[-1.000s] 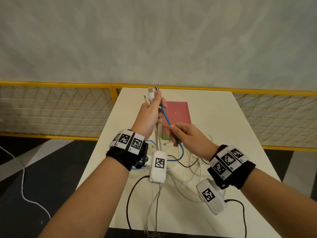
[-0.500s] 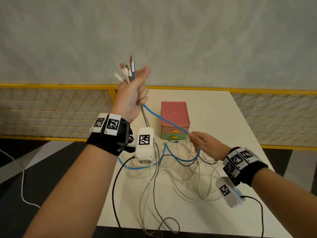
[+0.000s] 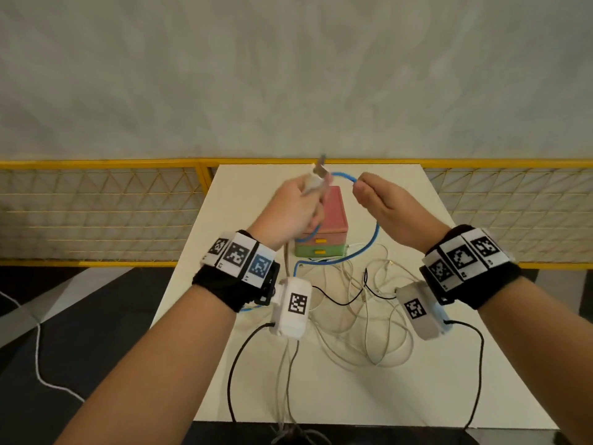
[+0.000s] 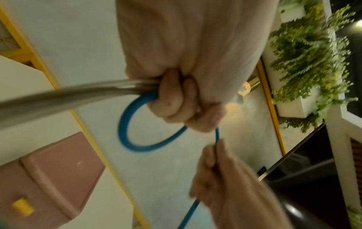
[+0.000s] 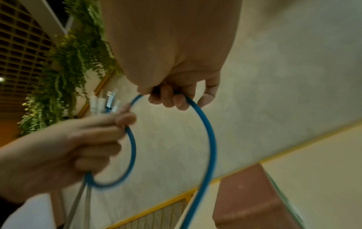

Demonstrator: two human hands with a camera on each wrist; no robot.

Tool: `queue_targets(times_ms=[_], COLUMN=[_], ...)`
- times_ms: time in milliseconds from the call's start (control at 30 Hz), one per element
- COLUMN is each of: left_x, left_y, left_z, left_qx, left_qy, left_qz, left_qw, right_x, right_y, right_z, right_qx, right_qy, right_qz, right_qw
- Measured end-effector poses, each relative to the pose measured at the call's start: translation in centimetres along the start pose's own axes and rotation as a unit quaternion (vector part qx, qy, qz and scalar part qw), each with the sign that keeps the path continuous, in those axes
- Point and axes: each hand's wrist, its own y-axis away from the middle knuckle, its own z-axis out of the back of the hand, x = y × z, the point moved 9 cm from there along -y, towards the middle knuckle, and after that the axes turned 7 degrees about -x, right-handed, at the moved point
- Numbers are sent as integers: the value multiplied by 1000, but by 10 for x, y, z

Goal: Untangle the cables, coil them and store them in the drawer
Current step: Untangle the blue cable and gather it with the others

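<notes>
My left hand is raised over the table and grips a bundle of cable ends, white and grey plugs sticking up from the fist. A blue cable loops out of that fist and arcs to my right hand, which pinches it between thumb and fingers. From there the blue cable hangs down to the table. Several white and grey cables lie tangled on the white table. A small drawer box with a pink top and a green lower drawer stands behind, both drawers closed.
A thin black cable runs through the tangle. The wrist cameras' black leads hang over the table's near edge. A yellow mesh railing runs behind the table, with a grey wall beyond. Dark floor lies to the left.
My left hand has come down from high up to just above the drawer box. My right hand has risen from the table and now pinches the blue cable close to the left fist, forming a loop.
</notes>
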Motion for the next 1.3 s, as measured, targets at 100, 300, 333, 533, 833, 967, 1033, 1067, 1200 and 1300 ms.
queue_targets(times_ms=[100, 300, 333, 533, 833, 967, 1033, 1067, 1200, 1300], left_x=[-13, 4, 4, -13, -48, -42, -34, -31, -40, -56], left_y=[-7, -9, -8, -2, -1, 3, 1, 0, 11, 27], left_z=[34, 49, 51, 4, 54, 80, 85, 87, 68, 56], left_qx=[-116, -177, -188, -17, -186, -243, -249, -246, -173, -151], left_qy=[110, 59, 39, -159, 75, 106, 26, -16, -119, -168], left_qz=[-11, -4, -23, -106, -107, -93, -96, -99, -169, -224], left_qw=[987, 982, 981, 981, 974, 960, 964, 964, 963, 948], right_x=[-20, -31, -30, 29, -6, -30, -27, -20, 27, 67], right_y=[15, 17, 16, -6, -6, 7, 6, 2, -19, -32], right_z=[-18, -27, -26, -6, -28, -53, -51, -47, -21, -10], right_qx=[34, 48, 48, -7, 33, 79, 63, 45, -8, 3], right_qy=[-16, -1, -11, 73, -81, -52, -49, -51, -16, 62], right_qz=[-33, -83, -94, 42, -68, -105, -107, -104, -19, 57], right_qw=[999, 995, 994, 996, 994, 990, 991, 992, 1000, 996])
